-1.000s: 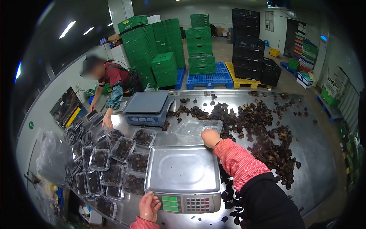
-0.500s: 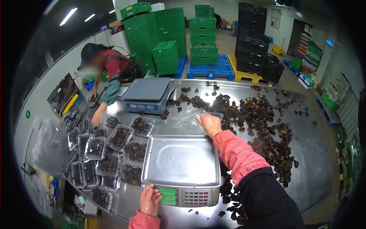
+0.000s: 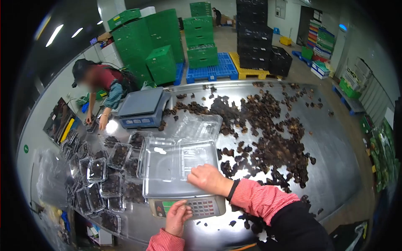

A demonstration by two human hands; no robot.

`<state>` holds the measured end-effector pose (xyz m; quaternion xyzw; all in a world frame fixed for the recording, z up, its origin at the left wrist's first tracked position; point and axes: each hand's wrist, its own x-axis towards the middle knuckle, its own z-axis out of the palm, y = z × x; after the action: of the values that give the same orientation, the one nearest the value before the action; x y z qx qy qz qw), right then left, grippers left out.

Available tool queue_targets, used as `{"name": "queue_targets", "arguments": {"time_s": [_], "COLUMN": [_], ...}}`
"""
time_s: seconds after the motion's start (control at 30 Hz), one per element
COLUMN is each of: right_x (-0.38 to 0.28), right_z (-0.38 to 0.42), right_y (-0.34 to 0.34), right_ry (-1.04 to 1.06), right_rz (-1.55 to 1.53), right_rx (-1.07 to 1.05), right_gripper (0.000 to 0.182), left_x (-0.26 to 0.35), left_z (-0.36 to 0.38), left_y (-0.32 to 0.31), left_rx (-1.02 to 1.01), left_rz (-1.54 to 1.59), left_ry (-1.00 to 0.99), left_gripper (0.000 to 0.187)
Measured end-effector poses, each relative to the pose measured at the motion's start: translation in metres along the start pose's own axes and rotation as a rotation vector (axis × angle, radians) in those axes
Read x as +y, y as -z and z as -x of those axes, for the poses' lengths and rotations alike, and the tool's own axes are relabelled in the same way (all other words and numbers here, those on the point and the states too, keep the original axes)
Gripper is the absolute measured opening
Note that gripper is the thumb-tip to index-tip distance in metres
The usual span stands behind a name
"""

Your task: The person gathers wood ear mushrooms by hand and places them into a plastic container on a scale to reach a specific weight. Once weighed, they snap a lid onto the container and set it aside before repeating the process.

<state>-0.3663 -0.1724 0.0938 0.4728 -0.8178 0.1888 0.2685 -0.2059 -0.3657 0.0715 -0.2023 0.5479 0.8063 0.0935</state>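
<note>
An empty clear plastic clamshell box [image 3: 161, 157] lies open on the metal pan of the digital scale [image 3: 167, 191]. My right hand [image 3: 209, 179] is over the front of the pan, its curled fingers at the near edge of the box; the fingertips are partly hidden. My left hand [image 3: 178, 215] is at the scale's front panel, thumb and fingers drawn together with nothing visible between them, covering part of the display and keypad [image 3: 203, 207]. More clear plastic boxes [image 3: 200, 126] lie just behind the pan.
Dark, dried-looking fungus pieces [image 3: 276, 138] are spread over the metal table [image 3: 335, 167]. Filled clear boxes [image 3: 119, 155] crowd the left side. A second scale [image 3: 142, 104] stands behind, near a co-worker [image 3: 104, 79] handling boxes. Green crates [image 3: 201, 31] and black crates [image 3: 253, 37] are stacked beyond.
My right hand has come back from behind the scale to its front, and a clear box now lies on the pan. My left hand has shifted right along the panel. The view has turned slightly.
</note>
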Motion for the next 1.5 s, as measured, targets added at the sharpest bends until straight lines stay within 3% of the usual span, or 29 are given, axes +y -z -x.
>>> {"name": "queue_targets", "arguments": {"time_s": [0.1, 0.2, 0.3, 0.37, 0.5, 0.57, 0.73, 0.83, 0.97, 1.07, 1.2, 1.27, 1.3, 1.4, 1.5], "right_x": [-0.024, -0.035, -0.016, 0.008, 0.076, 0.119, 0.215, 0.225, 0.159, 0.095, 0.028, 0.011, 0.007, 0.025, 0.074], "right_z": [0.028, 0.057, 0.111, 0.163, 0.261, 0.315, 0.348, 0.307, 0.261, 0.287, 0.300, 0.303, 0.302, 0.313, 0.328], "right_y": [0.010, 0.044, 0.074, 0.090, 0.155, 0.179, 0.196, 0.172, 0.130, 0.105, 0.132, 0.147, 0.158, 0.179, 0.203], "right_ry": [-0.090, -0.307, -0.585, -0.777, -1.212, -1.305, -1.628, -1.598, -1.157, -0.938, -0.695, -0.670, -0.700, -0.913, -1.105], "right_rz": [-0.124, -0.157, -0.039, 0.026, 0.369, 0.411, 0.368, 0.200, 0.245, 0.238, 0.274, 0.121, -0.008, -0.154, 0.061], "right_rx": [-0.055, 0.093, 0.114, 0.111, -0.260, -0.159, -0.245, -0.357, -0.590, -0.460, -0.345, -0.326, -0.267, -0.143, -0.030], "right_gripper": [0.035, 0.052, 0.064, 0.066, 0.076, 0.082, 0.086, 0.083, 0.066, 0.061, 0.047, 0.051, 0.062, 0.064, 0.064], "left_x": [-0.011, -0.029, -0.050, -0.060, -0.081, -0.092, -0.115, -0.123, -0.128, -0.131, -0.140, -0.143, -0.145, -0.146, -0.146], "left_z": [0.009, 0.012, 0.016, 0.016, 0.012, 0.008, 0.004, 0.003, 0.002, -0.001, -0.004, -0.005, -0.005, -0.006, -0.008], "left_y": [-0.032, -0.057, -0.077, -0.090, -0.109, -0.118, -0.151, -0.176, -0.199, -0.208, -0.209, -0.212, -0.214, -0.216, -0.215], "left_rx": [-0.135, -0.271, -0.333, -0.350, -0.395, -0.417, -0.459, -0.495, -0.511, -0.511, -0.496, -0.490, -0.481, -0.476, -0.456], "left_rz": [-0.099, -0.160, -0.189, -0.189, -0.286, -0.311, -0.348, -0.355, -0.374, -0.375, -0.387, -0.391, -0.391, -0.384, -0.378], "left_ry": [0.062, 0.116, 0.203, 0.264, 0.285, 0.267, 0.301, 0.306, 0.323, 0.324, 0.321, 0.321, 0.321, 0.321, 0.290], "left_gripper": [0.023, 0.022, 0.022, 0.024, 0.024, 0.023, 0.024, 0.025, 0.027, 0.027, 0.027, 0.027, 0.027, 0.026, 0.025]}}
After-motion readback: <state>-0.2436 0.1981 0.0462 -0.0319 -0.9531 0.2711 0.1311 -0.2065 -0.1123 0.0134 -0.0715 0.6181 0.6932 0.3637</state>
